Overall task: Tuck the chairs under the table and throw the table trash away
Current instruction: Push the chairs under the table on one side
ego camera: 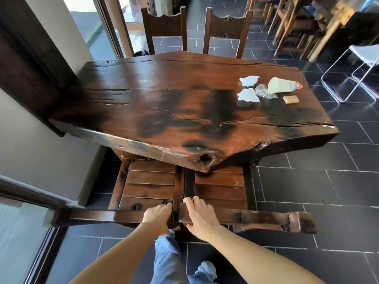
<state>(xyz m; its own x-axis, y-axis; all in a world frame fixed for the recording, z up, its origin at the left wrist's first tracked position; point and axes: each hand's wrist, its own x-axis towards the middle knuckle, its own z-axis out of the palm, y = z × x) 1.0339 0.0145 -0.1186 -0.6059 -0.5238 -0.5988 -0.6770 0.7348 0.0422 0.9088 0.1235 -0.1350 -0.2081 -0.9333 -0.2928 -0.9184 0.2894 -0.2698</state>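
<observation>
A thick dark wooden slab table (155, 103) fills the middle. Two slatted wooden chairs stand side by side at its near edge, seats partly under the top. My left hand (156, 217) grips the top rail of the left chair (149, 187). My right hand (198, 217) grips the top rail of the right chair (221, 188). On the table's far right lie the trash: two crumpled white tissues (248, 88), a clear plastic wrapper (263, 91), a tipped white paper cup (281, 85) and a small tan block (290, 99).
Two more wooden chairs (194, 29) stand at the table's far side. A glass door and wall run along the left. A white metal-frame chair (356, 72) and other wooden furniture (297, 25) stand at the right on dark floor tiles. My blue trouser leg and shoe show below.
</observation>
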